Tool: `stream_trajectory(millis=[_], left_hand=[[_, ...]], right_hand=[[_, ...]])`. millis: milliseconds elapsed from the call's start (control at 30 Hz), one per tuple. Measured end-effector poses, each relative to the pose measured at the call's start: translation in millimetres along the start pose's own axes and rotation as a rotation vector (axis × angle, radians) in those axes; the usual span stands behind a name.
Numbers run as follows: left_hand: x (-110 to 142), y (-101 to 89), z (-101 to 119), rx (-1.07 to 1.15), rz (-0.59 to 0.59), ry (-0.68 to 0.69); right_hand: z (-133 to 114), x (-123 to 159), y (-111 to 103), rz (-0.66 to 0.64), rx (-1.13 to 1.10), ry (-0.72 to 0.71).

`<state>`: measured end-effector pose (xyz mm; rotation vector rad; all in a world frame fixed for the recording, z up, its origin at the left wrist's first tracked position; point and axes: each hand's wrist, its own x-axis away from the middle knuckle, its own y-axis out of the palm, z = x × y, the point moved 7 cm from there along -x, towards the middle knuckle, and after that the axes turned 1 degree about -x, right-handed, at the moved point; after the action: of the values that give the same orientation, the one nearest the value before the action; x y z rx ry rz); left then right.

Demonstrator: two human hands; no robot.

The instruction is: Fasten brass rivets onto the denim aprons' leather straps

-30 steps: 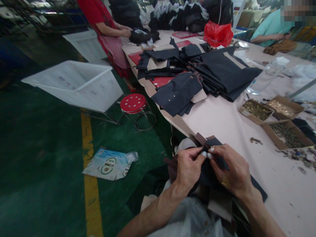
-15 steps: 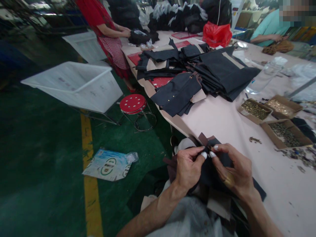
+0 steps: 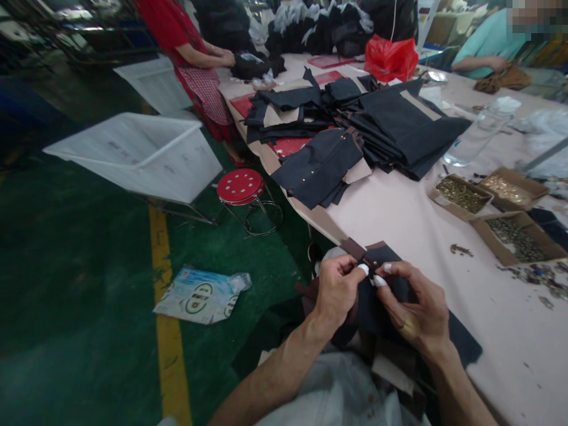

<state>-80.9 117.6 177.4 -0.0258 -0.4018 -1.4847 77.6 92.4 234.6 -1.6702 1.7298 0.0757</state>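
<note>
A dark fabric panel (image 3: 386, 313) with brown strap pieces lies across my lap and the table's near edge. My left hand (image 3: 339, 287) is closed, its thumb and fingers pinching the panel at the brown strap (image 3: 354, 248). Close beside it, my right hand (image 3: 417, 305) pinches the same panel near a small brass-coloured stud (image 3: 375, 262). White coverings show on some fingertips of both hands. What lies right between the fingertips is partly hidden.
Stacked dark panels (image 3: 319, 165) lie farther up the table (image 3: 399, 219). To the right stand cardboard boxes of small metal parts (image 3: 515, 239) and a clear bottle (image 3: 481, 133). A red stool (image 3: 239, 186), white bin (image 3: 146, 154) and two other people are nearby.
The brown strap now lies flatter and points to the upper left, and the brass-coloured stud shows more clearly. My left hand has shifted slightly; both hands still pinch the panel.
</note>
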Motion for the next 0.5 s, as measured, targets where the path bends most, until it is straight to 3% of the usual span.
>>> stream_trajectory(millis=[333,500], left_hand=[[-13.4,1.8,0.8,-0.187,0.061,0.054],[-12.6,2.9,6.7,-0.196,0.112,0.029]], right_hand=[[1.7,11.0,11.7,0.01,-0.105,0.075],[5.1,4.7,5.4,0.081,-0.032,0.095]])
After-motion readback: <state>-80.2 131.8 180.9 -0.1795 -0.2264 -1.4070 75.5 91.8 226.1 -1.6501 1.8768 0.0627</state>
